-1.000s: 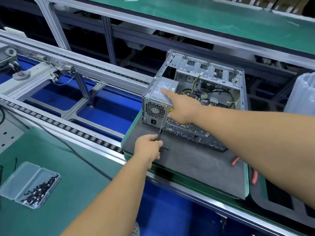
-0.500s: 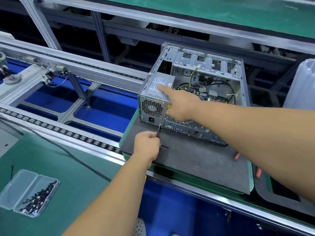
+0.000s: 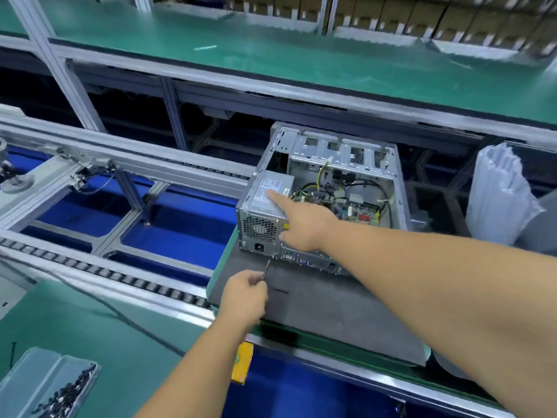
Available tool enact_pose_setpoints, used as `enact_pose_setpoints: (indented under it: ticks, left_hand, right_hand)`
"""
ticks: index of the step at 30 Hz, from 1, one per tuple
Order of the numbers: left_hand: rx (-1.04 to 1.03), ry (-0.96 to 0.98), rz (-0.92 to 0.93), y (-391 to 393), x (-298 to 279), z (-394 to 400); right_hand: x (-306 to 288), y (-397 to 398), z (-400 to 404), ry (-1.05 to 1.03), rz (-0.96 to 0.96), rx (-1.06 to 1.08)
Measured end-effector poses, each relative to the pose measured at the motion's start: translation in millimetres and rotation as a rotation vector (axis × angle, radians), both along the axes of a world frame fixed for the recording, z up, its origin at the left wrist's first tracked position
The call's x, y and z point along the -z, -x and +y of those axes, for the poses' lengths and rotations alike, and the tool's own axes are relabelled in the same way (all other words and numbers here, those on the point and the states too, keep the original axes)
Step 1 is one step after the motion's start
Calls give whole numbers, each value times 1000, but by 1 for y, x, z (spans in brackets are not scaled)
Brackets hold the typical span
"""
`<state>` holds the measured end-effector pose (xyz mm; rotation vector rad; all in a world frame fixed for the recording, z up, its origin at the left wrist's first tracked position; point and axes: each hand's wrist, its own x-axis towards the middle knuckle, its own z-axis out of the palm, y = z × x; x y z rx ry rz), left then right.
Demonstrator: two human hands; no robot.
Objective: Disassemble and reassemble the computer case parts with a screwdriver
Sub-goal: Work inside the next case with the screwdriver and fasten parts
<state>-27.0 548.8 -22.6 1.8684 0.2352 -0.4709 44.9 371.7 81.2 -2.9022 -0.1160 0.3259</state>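
Left hand [image 3: 244,292] fingers curled tight around screwdriver [image 3: 265,269], tip at 1 o'clock touching computer case [image 3: 388,188] rear. Right hand [image 3: 304,227]: index finger extended, pressing power supply [image 3: 271,194]; other fingers curled.

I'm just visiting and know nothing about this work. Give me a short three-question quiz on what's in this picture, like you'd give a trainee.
1. True or false: the computer case has its side open, so cables show inside.
2. Which hand holds the screwdriver? A) left hand B) right hand
3. Fill in: the right hand's forefinger rests on the silver ____ in the case's corner.

Key:
1. True.
2. A; the right hand steadies the case instead.
3. Power supply, the box with the round fan grille and power socket on its back face.
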Motion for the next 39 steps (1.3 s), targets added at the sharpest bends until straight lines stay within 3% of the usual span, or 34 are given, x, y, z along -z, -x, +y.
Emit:
enact_pose_setpoints:
  ticks: [2,8,11,13,18,22,28,32,39]
  left_hand:
    - [-84,186,47,7,-16,6]
    - [-141,606,-65,-4,-116,-23]
    - [-138,734,-32,-15,-163,-51]
    - [-99,738,-6,-18,-182,-70]
    - [166,442,-188,-15,-173,-113]
    - [272,276,-273,-27,-159,-135]
    - [361,159,-301,-49,-153,-176]
    - [439,125,-307,-50,-151,-210]
    - [538,218,-302,-38,-153,-273]
  right_hand:
    - [-3,13,2,-50,-83,42]
    - [-9,90,21,-569,-467,333]
    - [-17,116,31,-888,-412,423]
    - [-22,122,28,-994,-364,497]
    - [-29,141,-10,-951,-482,698]
    - [-19,166,-75,-922,-621,1042]
    - [26,191,-157,-810,-544,1403]
    - [57,189,-183,-724,-395,1473]
    - [86,154,-226,-571,-231,1399]
